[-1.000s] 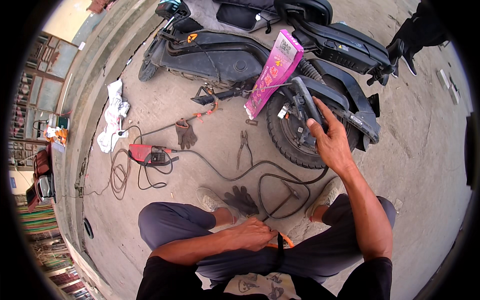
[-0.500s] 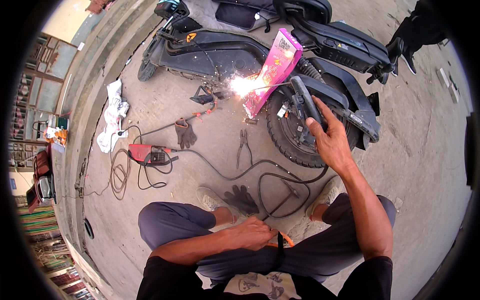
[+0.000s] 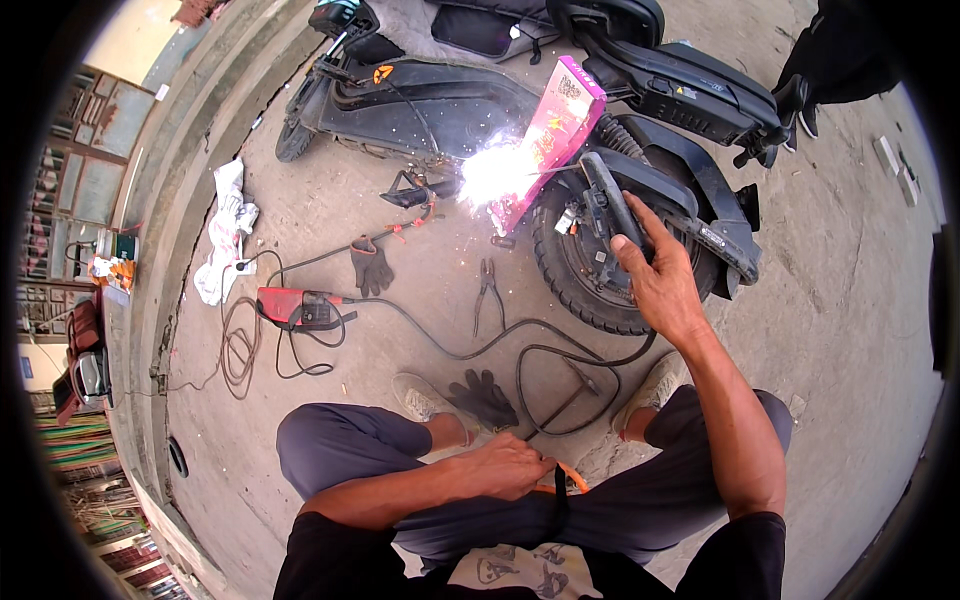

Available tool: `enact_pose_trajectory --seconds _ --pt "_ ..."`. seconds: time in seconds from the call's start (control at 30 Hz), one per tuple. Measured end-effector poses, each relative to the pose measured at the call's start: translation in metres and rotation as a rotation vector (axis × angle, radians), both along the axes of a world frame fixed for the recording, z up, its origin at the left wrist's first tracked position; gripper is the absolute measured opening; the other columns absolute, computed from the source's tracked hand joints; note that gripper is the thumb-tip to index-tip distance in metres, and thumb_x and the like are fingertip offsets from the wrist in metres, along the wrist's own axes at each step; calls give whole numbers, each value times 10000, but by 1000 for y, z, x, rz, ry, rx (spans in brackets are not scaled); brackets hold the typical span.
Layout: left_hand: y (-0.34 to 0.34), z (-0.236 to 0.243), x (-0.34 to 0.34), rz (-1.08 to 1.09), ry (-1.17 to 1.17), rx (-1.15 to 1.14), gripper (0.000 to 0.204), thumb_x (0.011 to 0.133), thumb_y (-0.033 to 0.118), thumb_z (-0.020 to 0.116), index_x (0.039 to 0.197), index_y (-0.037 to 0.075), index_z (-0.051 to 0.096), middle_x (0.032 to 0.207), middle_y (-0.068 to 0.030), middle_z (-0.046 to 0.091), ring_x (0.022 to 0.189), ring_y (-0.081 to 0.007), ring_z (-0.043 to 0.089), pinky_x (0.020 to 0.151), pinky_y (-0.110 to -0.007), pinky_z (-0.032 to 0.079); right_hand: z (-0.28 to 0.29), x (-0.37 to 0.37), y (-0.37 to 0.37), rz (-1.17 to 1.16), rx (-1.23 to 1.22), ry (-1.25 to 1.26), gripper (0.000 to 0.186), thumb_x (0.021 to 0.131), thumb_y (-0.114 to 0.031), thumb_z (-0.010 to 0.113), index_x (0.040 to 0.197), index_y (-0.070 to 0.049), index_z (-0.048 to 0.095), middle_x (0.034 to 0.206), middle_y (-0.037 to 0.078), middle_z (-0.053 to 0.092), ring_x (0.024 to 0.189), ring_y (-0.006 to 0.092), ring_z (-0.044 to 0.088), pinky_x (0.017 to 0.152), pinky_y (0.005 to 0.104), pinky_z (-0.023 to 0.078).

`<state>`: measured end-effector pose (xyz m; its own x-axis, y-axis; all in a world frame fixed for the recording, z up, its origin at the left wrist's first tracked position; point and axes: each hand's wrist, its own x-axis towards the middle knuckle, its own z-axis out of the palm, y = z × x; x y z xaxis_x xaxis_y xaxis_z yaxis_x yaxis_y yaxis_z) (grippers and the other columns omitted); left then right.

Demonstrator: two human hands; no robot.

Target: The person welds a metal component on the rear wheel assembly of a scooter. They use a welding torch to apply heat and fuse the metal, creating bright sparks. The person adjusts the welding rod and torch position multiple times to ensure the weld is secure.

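Observation:
In my right hand (image 3: 662, 285) is a dark welding electrode holder (image 3: 604, 200), fingers closed round its grip. A thin rod (image 3: 553, 171) runs left from its jaw into a white welding glare (image 3: 492, 175) with sparks, which hides the joint. A pink cardboard box (image 3: 556, 122) stands tilted between the glare and the scooter's rear tyre (image 3: 562, 262). Low over my lap, my left hand (image 3: 505, 467) is closed. An orange curved piece (image 3: 573, 476) with a black strap lies against its fingers; what they hold is hidden. Just beyond is a hammer (image 3: 572, 400), its handle pointing toward that hand.
A black electric scooter (image 3: 430, 105) lies across the far side. On the concrete are a red welding machine (image 3: 290, 308), its cables (image 3: 450, 355), pliers (image 3: 487, 295), dark gloves (image 3: 372, 268) and a white cloth (image 3: 226, 235). Another person's dark-clothed legs (image 3: 845, 60) are at the far right.
The welding glare has grown larger and whiter, covering more of the box's lower edge. The other person's feet at the far right have shifted slightly. Both my hands keep their places.

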<state>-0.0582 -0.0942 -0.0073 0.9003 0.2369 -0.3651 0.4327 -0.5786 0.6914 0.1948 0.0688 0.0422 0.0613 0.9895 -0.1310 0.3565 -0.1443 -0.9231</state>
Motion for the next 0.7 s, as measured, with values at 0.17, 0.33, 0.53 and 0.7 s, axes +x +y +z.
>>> enact_pose_trajectory --seconds 0.17,0.33,0.53,0.7 --pt "-1 -3 -1 6 -1 -7 237 839 108 605 1031 -29 621 694 -166 676 690 -355 711 539 -484 505 2 2 -1 -63 -2 12 535 1016 -216 624 1505 -49 484 1023 149 701 835 167 600 801 328 512" --pt "1 0 0 -7 20 -8 265 839 112 607 1059 -34 628 692 -165 676 689 -353 712 535 -483 501 7 2 -1 -38 -43 -28 544 1014 -232 625 1511 -62 483 1002 138 693 757 155 542 763 321 496" --pt "0 -1 0 -16 28 -4 286 837 118 611 1080 -33 631 698 -162 679 693 -354 712 539 -489 498 7 3 -2 -40 -40 -14 548 1010 -243 628 1512 -73 487 948 122 663 708 145 503 709 323 481" --pt "-3 -5 -1 -18 28 -5 294 838 119 610 1090 -32 631 716 -169 685 711 -354 714 550 -492 505 7 2 -2 -38 -54 -19 548 1007 -243 630 1509 -73 490 937 116 656 702 144 499 700 322 478"
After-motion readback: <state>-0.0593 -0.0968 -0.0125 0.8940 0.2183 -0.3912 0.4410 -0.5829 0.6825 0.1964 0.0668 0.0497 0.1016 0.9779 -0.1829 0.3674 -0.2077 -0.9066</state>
